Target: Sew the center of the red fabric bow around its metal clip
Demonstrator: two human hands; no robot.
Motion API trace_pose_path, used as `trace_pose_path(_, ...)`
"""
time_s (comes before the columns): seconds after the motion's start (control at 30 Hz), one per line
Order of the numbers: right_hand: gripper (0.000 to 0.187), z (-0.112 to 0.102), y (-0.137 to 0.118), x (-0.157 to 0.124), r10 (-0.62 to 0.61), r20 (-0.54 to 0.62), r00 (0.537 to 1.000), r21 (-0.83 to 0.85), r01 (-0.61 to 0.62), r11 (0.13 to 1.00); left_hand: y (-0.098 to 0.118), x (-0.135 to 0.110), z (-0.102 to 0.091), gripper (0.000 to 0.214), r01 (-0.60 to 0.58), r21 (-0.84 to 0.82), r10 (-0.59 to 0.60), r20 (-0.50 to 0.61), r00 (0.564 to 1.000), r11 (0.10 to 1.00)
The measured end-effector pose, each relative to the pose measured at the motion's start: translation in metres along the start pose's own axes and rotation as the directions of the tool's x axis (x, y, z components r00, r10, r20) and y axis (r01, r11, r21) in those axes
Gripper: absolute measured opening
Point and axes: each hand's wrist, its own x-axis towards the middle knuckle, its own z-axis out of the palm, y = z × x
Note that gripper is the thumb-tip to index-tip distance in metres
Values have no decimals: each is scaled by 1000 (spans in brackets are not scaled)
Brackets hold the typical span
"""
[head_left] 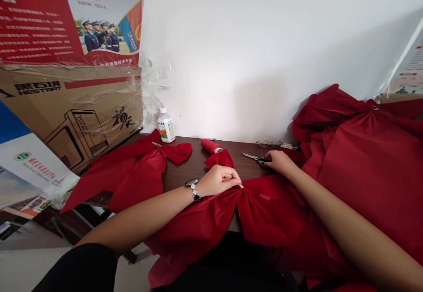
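Head view, left hand at centre, grip pinching silver clip on red bow, bow lower centre, right hand right of centre, grip round black-handled scissors, red thread spool mid-frame on tabletop, red cloth heaped far right

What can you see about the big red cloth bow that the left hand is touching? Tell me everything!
The big red cloth bow looks thin and smooth, with wide folds gathered tight at a small silvery metal-looking clip. The bare left hand pinches it right by that clip. It lies spread over the near edge of the dark brown wooden-looking table, with its lower parts hanging down. Its right side runs into the heap of red cloth, so I can't tell exactly where it ends.
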Motion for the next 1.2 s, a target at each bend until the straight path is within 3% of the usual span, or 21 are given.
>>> trace_pose_path(0.17,31,-13,-38,2,-122,-68,990,58,126,990,-7,-2,6,32,-39,26,37,72,997,999)
trace_pose_path(0.33,42,-16,-129,36,-318,-25,948,202,316,927,-9,-3,7,30,-70,-14,71,142,987,997)
trace_pose_path(0.43,53,-4,-177,61,-296,62,953,273,269,924,-8,-3,5,28,-91,18,87,140,986,996)
trace_pose_path(0.5,41,6,-194,74,-249,126,960,324,197,925,-8,-4,4,27,-98,26,94,131,987,995)
trace_pose_path(0.6,27,15,-195,84,-200,191,961,457,93,884,-9,-4,1,30,-75,-50,80,110,991,996)
trace_pose_path(0.67,27,15,-186,85,-189,211,959,591,29,806,-9,-4,1,32,-58,-98,68,101,992,993)
trace_pose_path(0.73,29,9,-174,84,-196,208,958,743,-25,669,-8,-4,0,32,-56,-114,66,88,994,992)
trace_pose_path(0.83,37,-7,-160,75,-233,187,954,917,-85,390,-6,-1,-3,32,-44,-70,46,22,999,997)
trace_pose_path(0.97,42,-28,-145,57,-295,218,930,975,-194,108,-4,4,-11,30,-71,-73,58,-173,983,995)
trace_pose_path(1.03,42,-34,-138,46,-333,254,908,966,-256,39,-6,8,-19,28,-117,-121,69,-345,936,986)
trace_pose_path(1.13,45,-34,-130,32,-390,318,864,939,-343,7,-9,14,-33,24,-179,-394,-110,-609,785,901)
trace_pose_path(1.17,45,-32,-129,28,-409,344,845,928,-372,12,-11,15,-38,23,-190,-518,-214,-621,754,834)
trace_pose_path(1.2,45,-31,-129,25,-426,372,824,916,-401,24,-12,16,-42,24,-189,-621,-289,-585,757,761)
